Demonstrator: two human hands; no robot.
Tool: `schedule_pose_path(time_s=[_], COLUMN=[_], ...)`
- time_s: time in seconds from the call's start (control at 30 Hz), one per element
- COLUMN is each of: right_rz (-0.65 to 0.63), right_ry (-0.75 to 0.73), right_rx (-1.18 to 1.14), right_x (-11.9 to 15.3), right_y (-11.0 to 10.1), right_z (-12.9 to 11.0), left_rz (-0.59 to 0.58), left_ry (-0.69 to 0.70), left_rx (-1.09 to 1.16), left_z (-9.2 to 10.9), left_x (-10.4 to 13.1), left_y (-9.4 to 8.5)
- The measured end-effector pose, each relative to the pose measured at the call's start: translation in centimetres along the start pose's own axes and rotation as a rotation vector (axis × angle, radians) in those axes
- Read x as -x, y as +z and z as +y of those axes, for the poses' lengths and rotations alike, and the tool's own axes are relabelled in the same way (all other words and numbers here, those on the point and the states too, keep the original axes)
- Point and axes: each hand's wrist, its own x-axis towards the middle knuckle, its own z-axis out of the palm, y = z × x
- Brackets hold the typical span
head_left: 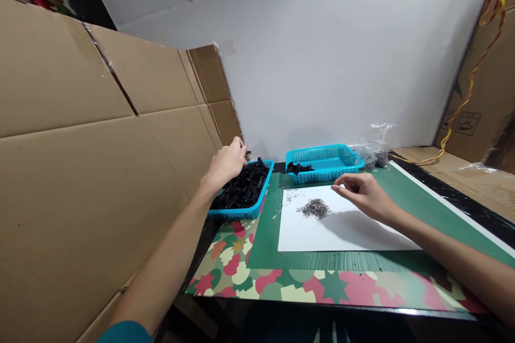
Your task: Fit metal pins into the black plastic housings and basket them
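My left hand [228, 163] is above the far end of a blue basket [259, 204] heaped with black plastic parts [245, 187]. Its fingers are closed, and a small black part [248, 154] shows at the fingertips. Over the right side of a white sheet [309, 238], my right hand [364, 193] has thumb and forefinger pinched together. Whatever that pinch holds is too small to make out. A pile of tiny metal pieces [316, 208] lies on the sheet beside this hand, with a few more scattered toward the sheet's far left corner.
Behind the sheet stands a second blue basket [328, 176] with some black parts at its left end. Clear plastic bags [380, 153] sit beside it. A tall cardboard panel [100, 182] borders the left, a white wall [341, 64] the back. Yellow-red wires [470, 86] hang at right.
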Motion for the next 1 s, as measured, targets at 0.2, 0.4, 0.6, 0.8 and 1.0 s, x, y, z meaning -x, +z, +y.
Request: schedule_pose_path(time_s=[0.2,0.4,0.6,0.8,1.0], right_rz=[0.036,0.094,0.154,0.152,0.136], right_ry=[0.015,0.021,0.030,0.036,-0.022], right_rx=[-0.061,-0.102,-0.111,-0.159,-0.117], right_x=[-0.3,-0.7,-0.9,-0.4,-0.1], right_y=[-0.5,-1.2,-1.8,-1.6,-1.0], right_z=[-0.7,0.2,0.3,-0.8,-0.7], left_rz=[-0.535,-0.882,-1.053,-1.005,-1.098], left_ry=[0.045,-0.157,-0.142,-0.148,-0.120], left_rx=[1.114,1.617,1.813,1.919,2.027], left_z=[7.0,12.3,12.6,13.0,13.4], left_x=[3.5,7.8,9.7,11.6,12.1], left_y=[5.5,10.0,11.5,12.0,11.5])
